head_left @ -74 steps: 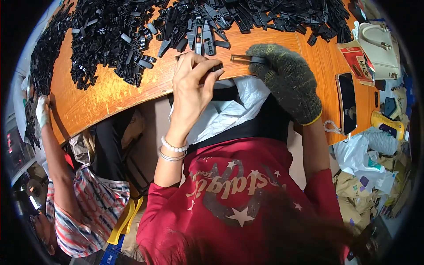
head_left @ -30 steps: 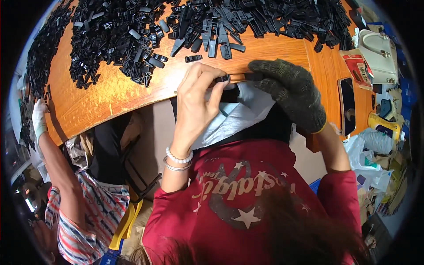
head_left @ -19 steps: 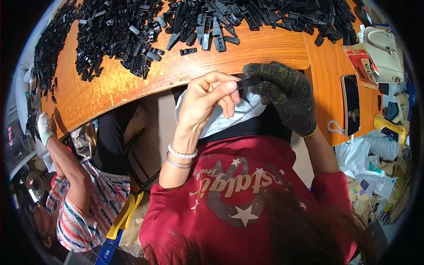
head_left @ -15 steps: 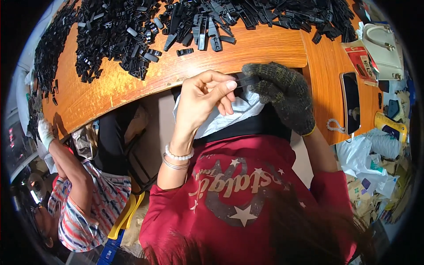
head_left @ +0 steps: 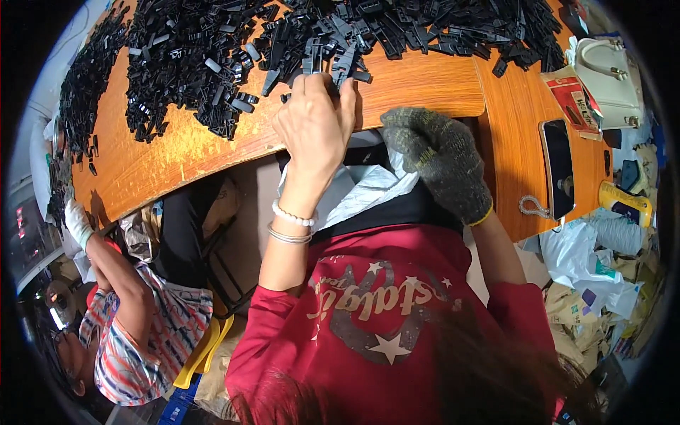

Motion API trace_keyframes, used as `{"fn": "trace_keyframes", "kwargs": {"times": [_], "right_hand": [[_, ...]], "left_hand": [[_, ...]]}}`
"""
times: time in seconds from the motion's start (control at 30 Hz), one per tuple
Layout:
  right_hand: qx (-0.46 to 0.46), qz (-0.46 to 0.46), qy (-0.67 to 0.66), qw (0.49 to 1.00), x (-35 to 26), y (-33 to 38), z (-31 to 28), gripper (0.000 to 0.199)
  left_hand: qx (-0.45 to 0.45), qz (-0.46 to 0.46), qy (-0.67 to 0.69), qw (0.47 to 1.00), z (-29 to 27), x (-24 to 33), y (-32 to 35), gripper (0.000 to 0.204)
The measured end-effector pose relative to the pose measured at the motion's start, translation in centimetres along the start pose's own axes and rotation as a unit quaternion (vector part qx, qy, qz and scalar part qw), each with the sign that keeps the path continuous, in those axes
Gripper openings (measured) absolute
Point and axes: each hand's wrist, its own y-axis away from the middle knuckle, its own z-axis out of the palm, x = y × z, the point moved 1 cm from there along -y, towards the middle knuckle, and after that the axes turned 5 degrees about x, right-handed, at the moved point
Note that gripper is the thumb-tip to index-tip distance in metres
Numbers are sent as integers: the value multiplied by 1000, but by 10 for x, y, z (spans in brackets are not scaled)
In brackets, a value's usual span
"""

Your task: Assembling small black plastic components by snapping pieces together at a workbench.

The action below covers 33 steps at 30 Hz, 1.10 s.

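Note:
My bare left hand (head_left: 315,120) reaches over the table's near edge to the front of a heap of black plastic clip-like parts (head_left: 347,60). Its thumb stands apart from the bent fingers, whose tips are partly hidden among the parts. White beads and thin bangles circle that wrist. In a dark knitted glove, my right hand (head_left: 439,156) stays above my lap by the table edge with its fingers curled closed. Whatever lies inside them is hidden. White crumpled sheeting (head_left: 372,185) covers my lap beneath the hands.
More black parts (head_left: 184,71) spread over the wooden table (head_left: 418,85) to the left. On the right lie a phone (head_left: 559,166) with a beaded strap, a red packet (head_left: 570,103) and a pale handbag (head_left: 602,78). At far left a co-worker's gloved hand (head_left: 76,219) touches the table edge.
My left hand has moved away from my right glove, forward to the parts on the table. The dark piece seen between my hands no longer shows. My right fingers have curled in.

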Motion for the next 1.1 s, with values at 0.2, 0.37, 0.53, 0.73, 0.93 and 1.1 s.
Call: {"fn": "trace_keyframes", "kwargs": {"times": [0.2, 0.37, 0.53, 0.73, 0.93, 1.1], "right_hand": [[74, -140, 21, 987, 0, -17, 11, 29], [134, 265, -304, 905, -6, -20, 6, 35], [110, 36, -65, 991, 15, -15, -6, 36], [96, 13, -55, 994, 14, -17, -12, 33], [116, 14, -17, 993, 16, -17, -16, 33], [65, -7, 72, 995, 13, -25, -27, 31]], "left_hand": [[8, 109, 243, 964, -5, 12, 19, 22], [26, 74, 236, 969, 10, 6, 9, 16], [-84, 90, 95, 988, 9, 12, -10, 17], [-183, 72, 95, 976, -7, 0, -14, 32], [-186, -21, 334, 924, -11, 5, -4, 16], [-114, 13, 264, 958, 0, 1, 8, 13]]}}
